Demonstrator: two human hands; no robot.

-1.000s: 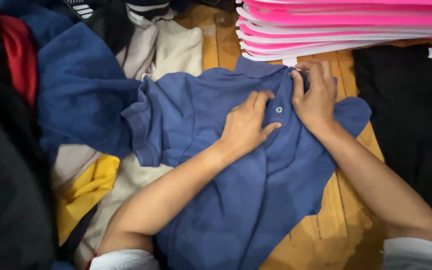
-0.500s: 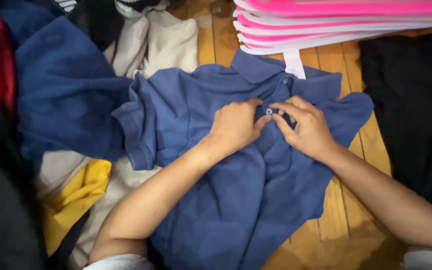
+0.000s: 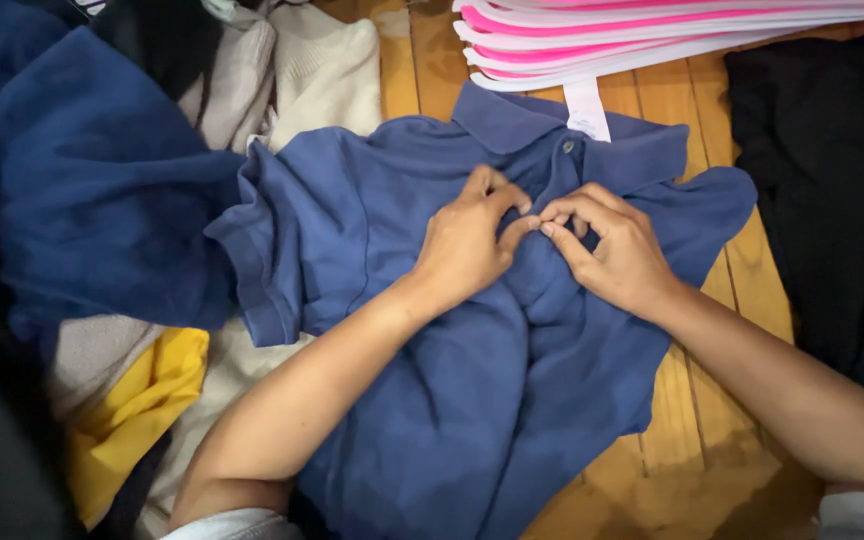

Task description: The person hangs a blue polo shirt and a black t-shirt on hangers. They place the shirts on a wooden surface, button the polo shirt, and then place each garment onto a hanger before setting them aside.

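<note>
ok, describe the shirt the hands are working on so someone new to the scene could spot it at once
Start at the wooden floor in the middle, between the heap of clothes on the left and the black garment on the right. The blue polo shirt lies flat there, front up, with the left hand and right hand pinching its placket. Unlike the darker, crumpled blue garment beside it, it shows a collar and button.

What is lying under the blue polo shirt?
Under the blue polo shirt a wooden floor shows on its right and cream fabric on its left. Whatever lies beneath its middle is covered.
</note>
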